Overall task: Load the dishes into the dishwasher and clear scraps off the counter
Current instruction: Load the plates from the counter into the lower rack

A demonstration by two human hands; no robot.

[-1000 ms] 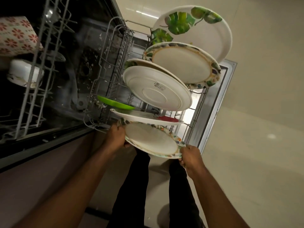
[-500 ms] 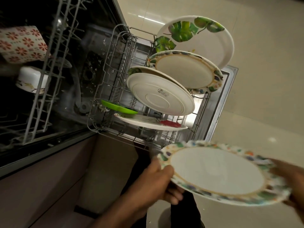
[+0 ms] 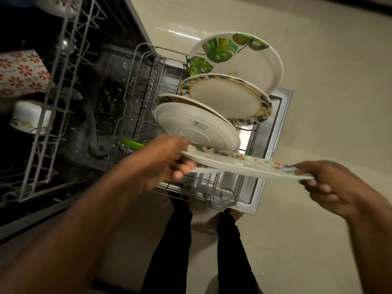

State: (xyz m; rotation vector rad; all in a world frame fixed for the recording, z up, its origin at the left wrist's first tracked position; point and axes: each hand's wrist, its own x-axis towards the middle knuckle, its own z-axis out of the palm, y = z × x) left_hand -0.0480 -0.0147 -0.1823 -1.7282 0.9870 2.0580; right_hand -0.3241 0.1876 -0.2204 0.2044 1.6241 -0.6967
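White melamine, by the look of it, with a speckled floral rim: the plate (image 3: 244, 164) is held nearly flat above the near end of the pulled-out lower rack (image 3: 212, 187), seen almost edge-on and blurred with motion. The left hand (image 3: 161, 160) grips its left edge, thumb on top and fingers (image 3: 184, 166) curled underneath; the right hand (image 3: 324, 183) pinches the opposite rim, fingers folded below it. Both hands are closed on the plate, one at each end of its width.

What matters for the coming move, I'd say, is the angle. The plates already racked stand on edge, leaning: a white plate (image 3: 197, 126) showing its underside is just beyond the held one, then a brown-ringed plate (image 3: 227, 98), then a leaf-patterned plate (image 3: 239, 58) at the far end. A green dish (image 3: 132, 143) peeks out low on the left. The held plate lies across them rather than parallel, so it likely has to tip up onto its rim before it can drop between tines. The empty slots appear to be directly below it, in the near part of the rack. The left hand is nearer the rack; the right hangs out past the door (image 3: 275, 132) edge.
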